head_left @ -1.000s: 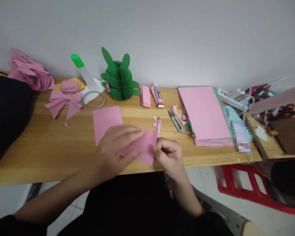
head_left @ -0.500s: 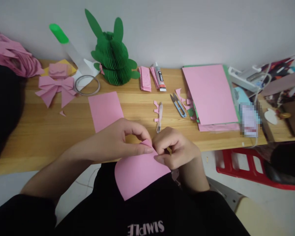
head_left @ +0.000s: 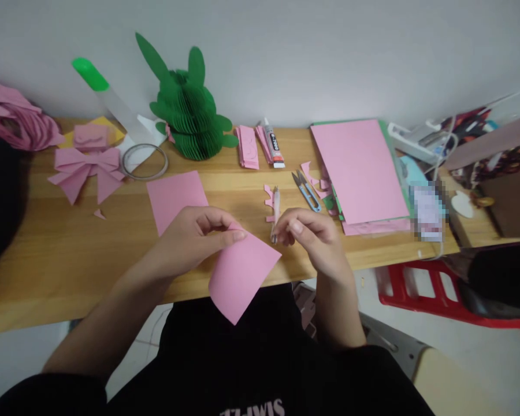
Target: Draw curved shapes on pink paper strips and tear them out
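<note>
My left hand (head_left: 195, 237) pinches the top corner of a folded pink paper piece (head_left: 240, 271) that hangs over the front edge of the wooden table (head_left: 69, 254). To its right, my right hand (head_left: 314, 240) has let the paper go; its fingers curl around the lower end of a pen (head_left: 276, 211) lying on the table. Small pink scraps (head_left: 268, 199) sit beside the pen. A flat pink sheet (head_left: 175, 196) lies just beyond my left hand.
A green paper honeycomb figure (head_left: 186, 115), glue tube (head_left: 272, 144), thread snips (head_left: 305, 190), a pink paper stack (head_left: 359, 170), a pink bow (head_left: 84, 170), tape ring (head_left: 145, 162) and green-capped bottle (head_left: 112, 101) line the back. A red stool (head_left: 437, 294) stands at right.
The pink piece went from being pressed on the table to being lifted off it. My right hand released it and moved to the pen; my left hand alone holds the paper now.
</note>
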`<state>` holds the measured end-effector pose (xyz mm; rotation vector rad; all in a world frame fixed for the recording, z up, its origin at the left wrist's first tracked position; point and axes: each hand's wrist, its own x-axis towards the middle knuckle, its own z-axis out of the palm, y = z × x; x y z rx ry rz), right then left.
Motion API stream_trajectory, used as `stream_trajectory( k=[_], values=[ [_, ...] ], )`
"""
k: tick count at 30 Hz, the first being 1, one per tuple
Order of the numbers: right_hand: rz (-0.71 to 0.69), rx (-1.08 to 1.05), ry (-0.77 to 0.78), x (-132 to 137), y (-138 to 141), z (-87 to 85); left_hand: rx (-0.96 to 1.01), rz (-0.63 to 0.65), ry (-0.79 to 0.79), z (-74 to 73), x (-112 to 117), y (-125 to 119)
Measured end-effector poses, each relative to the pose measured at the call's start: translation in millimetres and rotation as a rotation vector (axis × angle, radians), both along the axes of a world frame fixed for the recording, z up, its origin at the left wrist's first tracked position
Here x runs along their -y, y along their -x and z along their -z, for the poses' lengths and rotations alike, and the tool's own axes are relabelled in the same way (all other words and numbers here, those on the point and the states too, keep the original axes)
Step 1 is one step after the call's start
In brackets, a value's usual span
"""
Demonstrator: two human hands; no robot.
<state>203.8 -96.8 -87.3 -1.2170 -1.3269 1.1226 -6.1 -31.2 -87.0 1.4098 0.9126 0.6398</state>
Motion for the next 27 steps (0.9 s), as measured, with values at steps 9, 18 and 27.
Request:
stream_trajectory(
  k=[9, 18, 27],
  values=[
    [0.312, 0.188, -0.103, 14, 30, -5.2, 0.063, -0.378, -0.185, 15.5, 18, -10],
    [0.279, 0.068, -0.147, 14, 22, -5.7, 0.062, -0.335, -0.249, 4.6, 25, -9],
    [0.218, 0.068, -0.229, 14, 15, -7.1, 0.247, -0.42, -0.117, -1.7, 21, -13]
  ],
)
